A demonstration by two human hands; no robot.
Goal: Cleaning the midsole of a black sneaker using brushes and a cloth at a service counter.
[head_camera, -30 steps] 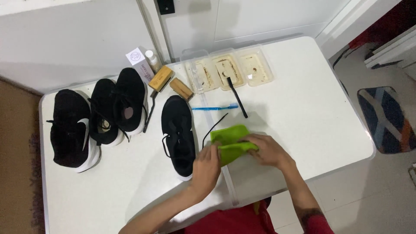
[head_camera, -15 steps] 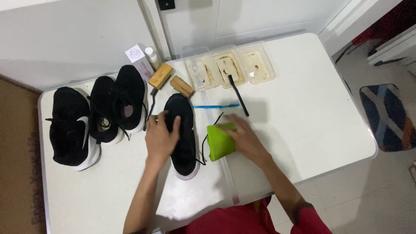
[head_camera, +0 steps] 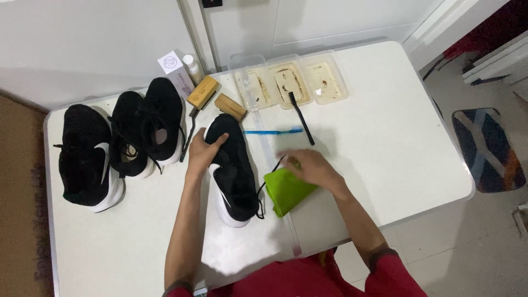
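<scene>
- Landmark: black shoe [head_camera: 234, 170] with white sole, lying near the front middle of the white table [head_camera: 385, 143], tipped towards its side.
- Left hand [head_camera: 204, 151] grips the upper part of this shoe, fingers curled over its edge; closed on it.
- Right hand [head_camera: 308, 168] lies just right of the shoe, palm down on a folded green cloth [head_camera: 286, 191], fingers bent over the cloth's upper edge, pinning it to the table rather than lifting it.
- Cloth is just beside the shoe, apart from it; a loose black lace [head_camera: 272, 168] runs between them.
- Judgement: wiping not begun; shoe steadied, cloth not yet on it.
- Left of the shoe: three more black shoes [head_camera: 126, 143], untouched.
- Beyond the shoe: two wooden brushes [head_camera: 217, 99], a blue toothbrush [head_camera: 273, 131], a black brush [head_camera: 301, 118], three stained clear trays [head_camera: 291, 82].
</scene>
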